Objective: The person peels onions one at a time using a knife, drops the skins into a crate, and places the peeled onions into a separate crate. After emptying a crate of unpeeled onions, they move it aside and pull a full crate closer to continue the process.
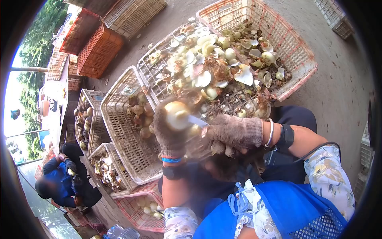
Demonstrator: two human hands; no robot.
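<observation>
My left hand, in a brown knitted glove, is closed around a partly peeled onion with a pale, shiny surface. In my right hand, gloved the same way, is a knife; its blade points left and meets the side of the onion, while the handle is mostly hidden in my fingers. Motion blurs the area between the hands. Right beyond them, onion skins and cut pieces lie heaped on a crate's slatted side.
At left, a white crate holds unpeeled onions. A pink crate at lower left contains peeled onions. Orange crates are stacked farther back. Another person sits at far left, holding a pale onion.
</observation>
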